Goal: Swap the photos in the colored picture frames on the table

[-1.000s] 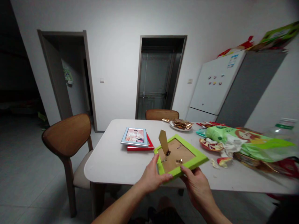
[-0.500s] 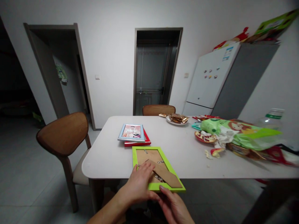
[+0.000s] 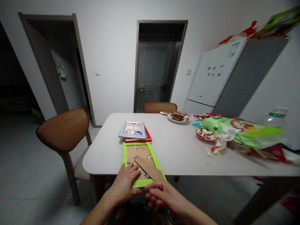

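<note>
A lime-green photo frame [image 3: 160, 171] lies face down over the table's near edge. Its brown backing [image 3: 142, 151] and small metal clips show, with a brown stand [image 3: 147, 168] slanting across. My left hand [image 3: 125, 181] grips the frame's lower left corner, fingers laid over the back and thumb at the near edge. By the lower right corner is my right hand [image 3: 164, 195], its fingers loosely curled with nothing visible in them; whether it touches the frame I cannot tell. Beyond, a pale blue photo frame [image 3: 143, 133] with a picture rests on a red frame [image 3: 148, 138].
On the white table [image 3: 178, 153], a plate [image 3: 173, 119] bears gold-wrapped packets. To the right are a green bag [image 3: 248, 131], an opened pomegranate [image 3: 206, 136], peel [image 3: 217, 150] and a clear bottle [image 3: 274, 120]. Wooden chairs stand at the left [image 3: 65, 131] and far side [image 3: 160, 108].
The lime-green frame has shifted left, nearer the stacked frames, with my left hand on it. My right hand has curled its fingers and its thumb has come off the near edge.
</note>
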Available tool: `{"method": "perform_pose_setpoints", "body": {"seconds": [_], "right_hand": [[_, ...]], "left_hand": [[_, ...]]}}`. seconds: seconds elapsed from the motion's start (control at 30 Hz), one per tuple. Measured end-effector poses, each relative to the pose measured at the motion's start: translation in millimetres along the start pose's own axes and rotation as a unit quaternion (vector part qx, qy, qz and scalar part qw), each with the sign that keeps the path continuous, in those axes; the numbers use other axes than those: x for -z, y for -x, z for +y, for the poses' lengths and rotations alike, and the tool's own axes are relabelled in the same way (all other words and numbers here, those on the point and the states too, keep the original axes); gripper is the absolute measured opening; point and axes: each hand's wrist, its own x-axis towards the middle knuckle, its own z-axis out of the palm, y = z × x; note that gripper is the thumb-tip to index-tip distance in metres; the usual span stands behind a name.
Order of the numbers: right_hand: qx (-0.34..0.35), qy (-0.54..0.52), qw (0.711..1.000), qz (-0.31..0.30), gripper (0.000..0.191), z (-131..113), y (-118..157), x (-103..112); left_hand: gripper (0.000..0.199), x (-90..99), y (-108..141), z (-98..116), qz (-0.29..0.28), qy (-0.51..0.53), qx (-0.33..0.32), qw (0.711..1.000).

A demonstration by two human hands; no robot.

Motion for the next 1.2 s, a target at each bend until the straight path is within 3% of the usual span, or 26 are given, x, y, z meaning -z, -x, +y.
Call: {"method": "perform_pose_setpoints", "body": {"seconds": [0.1, 0.2, 0.33, 0.47, 0.6, 0.77, 0.93, 1.03, 1.2], "right_hand": [[0.122, 0.086, 0.985, 0.085, 0.022, -36, -28, 14], [0.233, 0.199, 0.945, 0.117, 0.021, -62, -74, 24], [0.245, 0.376, 0.88, 0.154, 0.028, -70, -130, 31], [0.22, 0.421, 0.861, 0.181, 0.028, -70, -157, 44], [0.188, 0.452, 0.845, 0.216, 0.03, -73, -160, 59], [0.187, 0.495, 0.828, 0.185, 0.03, -65, -132, 62], [0.223, 0.596, 0.761, 0.128, 0.027, -43, -105, 63], [0.229, 0.611, 0.744, 0.142, 0.025, -35, -102, 64], [0.217, 0.628, 0.724, 0.184, 0.023, -34, -104, 56]], "left_hand": [[0.057, 0.5, 2, -3, 0.012, 0.0, 0.003, 1.0], [0.054, -0.2, 2, -4, 0.014, 0.003, 0.001, 1.0], [0.051, 0.3, 4, -7, 0.021, 0.008, -0.001, 1.0], [0.052, 0.9, 6, -12, 0.029, 0.016, -0.011, 0.999], [0.054, -1.6, 6, -15, 0.029, 0.023, -0.007, 0.999], [0.064, -6.8, 6, -18, 0.053, 0.029, 0.0, 0.998], [0.08, -17.8, 4, -20, 0.115, 0.034, 0.042, 0.992], [0.086, -26.7, 3, -23, 0.158, 0.043, 0.066, 0.984], [0.07, -29.3, 4, -27, 0.173, 0.049, 0.053, 0.982]]}}
